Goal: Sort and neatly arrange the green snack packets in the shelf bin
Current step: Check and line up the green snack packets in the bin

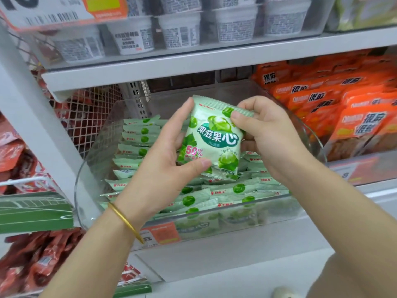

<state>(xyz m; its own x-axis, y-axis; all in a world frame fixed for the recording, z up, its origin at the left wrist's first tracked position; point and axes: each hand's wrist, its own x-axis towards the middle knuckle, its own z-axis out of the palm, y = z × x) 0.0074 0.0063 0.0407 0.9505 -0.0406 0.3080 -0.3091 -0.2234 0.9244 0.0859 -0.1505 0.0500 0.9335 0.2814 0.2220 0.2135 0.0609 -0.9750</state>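
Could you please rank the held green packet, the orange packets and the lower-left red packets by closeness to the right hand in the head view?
1. The held green packet: pinched by the right hand.
2. The orange packets: next bin, to its right.
3. The red packets: lower shelf, far left.

Both arms reach forward, left hand (169,153) and right hand (268,134) raised, fingers curled.
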